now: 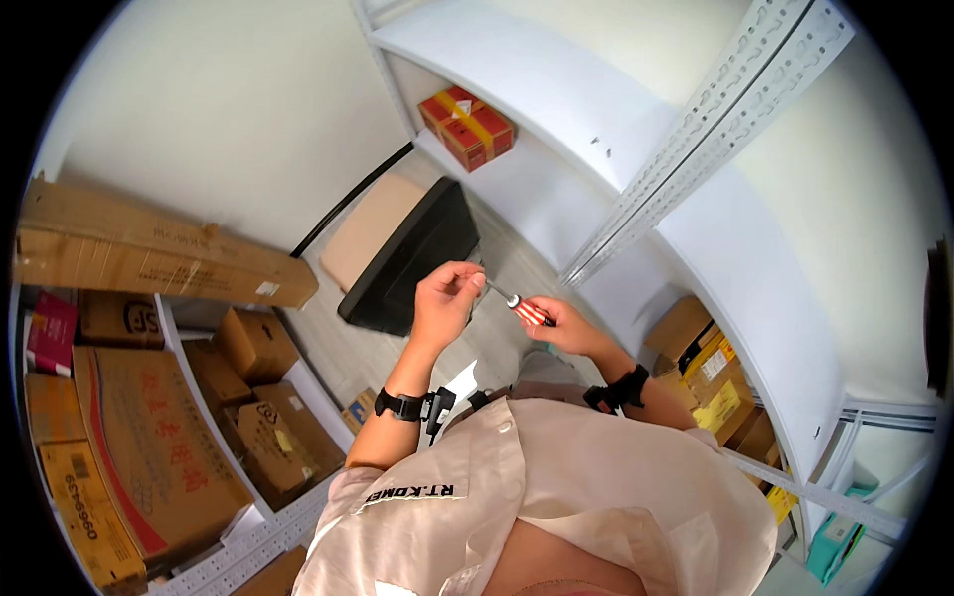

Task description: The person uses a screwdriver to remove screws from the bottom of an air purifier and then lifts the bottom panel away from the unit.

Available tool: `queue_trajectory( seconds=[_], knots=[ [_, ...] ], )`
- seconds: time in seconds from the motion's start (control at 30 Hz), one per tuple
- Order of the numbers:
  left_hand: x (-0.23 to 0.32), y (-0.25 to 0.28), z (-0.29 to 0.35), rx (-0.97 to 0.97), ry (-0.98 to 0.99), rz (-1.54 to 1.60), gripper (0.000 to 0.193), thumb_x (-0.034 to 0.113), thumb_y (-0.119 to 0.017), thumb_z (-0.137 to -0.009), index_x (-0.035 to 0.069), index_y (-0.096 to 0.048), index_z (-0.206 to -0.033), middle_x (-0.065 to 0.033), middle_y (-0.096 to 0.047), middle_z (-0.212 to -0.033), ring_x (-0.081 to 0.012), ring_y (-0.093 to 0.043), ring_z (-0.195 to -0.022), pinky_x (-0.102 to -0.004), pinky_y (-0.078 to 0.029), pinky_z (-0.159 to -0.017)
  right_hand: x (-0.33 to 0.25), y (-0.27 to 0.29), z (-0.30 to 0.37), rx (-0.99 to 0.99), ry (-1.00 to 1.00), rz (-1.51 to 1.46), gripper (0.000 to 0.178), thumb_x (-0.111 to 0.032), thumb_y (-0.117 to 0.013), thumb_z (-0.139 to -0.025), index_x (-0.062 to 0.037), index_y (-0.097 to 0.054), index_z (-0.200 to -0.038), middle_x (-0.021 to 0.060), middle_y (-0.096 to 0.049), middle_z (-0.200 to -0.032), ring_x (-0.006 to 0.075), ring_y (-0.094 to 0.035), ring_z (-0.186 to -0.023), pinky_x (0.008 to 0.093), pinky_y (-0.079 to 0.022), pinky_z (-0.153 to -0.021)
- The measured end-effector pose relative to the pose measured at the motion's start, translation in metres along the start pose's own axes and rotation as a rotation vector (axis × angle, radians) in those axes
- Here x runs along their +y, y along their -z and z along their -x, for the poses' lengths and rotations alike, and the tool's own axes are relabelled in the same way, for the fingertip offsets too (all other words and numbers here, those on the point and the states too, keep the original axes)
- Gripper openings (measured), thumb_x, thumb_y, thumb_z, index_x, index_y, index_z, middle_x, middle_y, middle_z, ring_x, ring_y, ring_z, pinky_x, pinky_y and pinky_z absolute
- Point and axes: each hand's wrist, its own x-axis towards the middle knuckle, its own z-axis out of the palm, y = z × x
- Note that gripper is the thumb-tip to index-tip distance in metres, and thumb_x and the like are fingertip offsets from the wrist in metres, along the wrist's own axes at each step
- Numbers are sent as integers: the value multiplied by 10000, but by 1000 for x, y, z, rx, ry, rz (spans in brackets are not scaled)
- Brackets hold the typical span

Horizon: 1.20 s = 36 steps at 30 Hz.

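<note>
A screwdriver (530, 312) with a red-and-white striped handle and a thin metal shaft is in front of my body. My right hand (563, 326) is wrapped round the handle's dark end. At the shaft's far end, the thumb and fingers of my left hand (449, 298) are pinched together on the tip. Whether a small part is also between those fingertips is hidden. Both hands are in mid-air, a little apart, with the shaft slanting up and left between them. Black straps with small devices circle both wrists.
White shelving with a perforated upright (686, 149) rises at the right. Small dark bits (601, 148) lie on its upper shelf (556, 70); a red-and-yellow box (468, 127) sits below. Cardboard boxes (159, 447) fill the left shelves. A black-and-beige piece (412, 258) stands on the floor beyond my left hand.
</note>
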Motion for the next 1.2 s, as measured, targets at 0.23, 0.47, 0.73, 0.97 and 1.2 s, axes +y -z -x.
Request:
queue_trajectory(
  seconds=[0.23, 0.47, 0.73, 0.97, 1.2],
  knots=[
    [3, -98, -104, -130, -18, 69, 140, 104, -672, -904, -13, -646, -976, -13, -656, -821, -79, -593, -699, -224, -496, -651, -12, 102, 11, 154, -30, 9, 262, -73, -646, -806, -15, -597, -1057, -28, -573, -866, 66, -504, -781, 241, -433, -742],
    [0, -181, -194, -85, -250, -317, 122, 141, -719, -844, 53, -741, -926, -60, -663, -846, -131, -588, -677, -258, -475, -620, -14, 202, 28, 232, -27, -64, 302, -21, -647, -746, -10, -595, -1044, -13, -593, -883, 71, -526, -813, 242, -442, -753],
    [-77, -243, -266, -60, -201, -620, 130, 232, -717, -806, 136, -762, -880, -53, -676, -925, -243, -640, -791, -358, -511, -675, -21, 233, 43, 359, 3, -203, 312, 22, -660, -740, -19, -595, -1042, -10, -602, -904, 73, -545, -841, 240, -453, -791],
    [-118, -261, -315, 34, -3, -709, 131, 265, -730, -791, 171, -765, -875, -35, -669, -923, -234, -647, -831, -364, -513, -694, -16, 252, 53, 454, 8, -179, 306, 22, -672, -762, -21, -595, -1055, -2, -608, -926, 76, -550, -856, 243, -463, -790],
    [-128, -265, -330, 15, 89, -673, 155, 280, -733, -793, 177, -764, -905, -19, -657, -900, -210, -642, -810, -360, -509, -693, -22, 259, 56, 550, 20, -221, 244, -22, -667, -759, -43, -599, -992, 6, -601, -913, 90, -549, -836, 238, -468, -749]
  ],
)
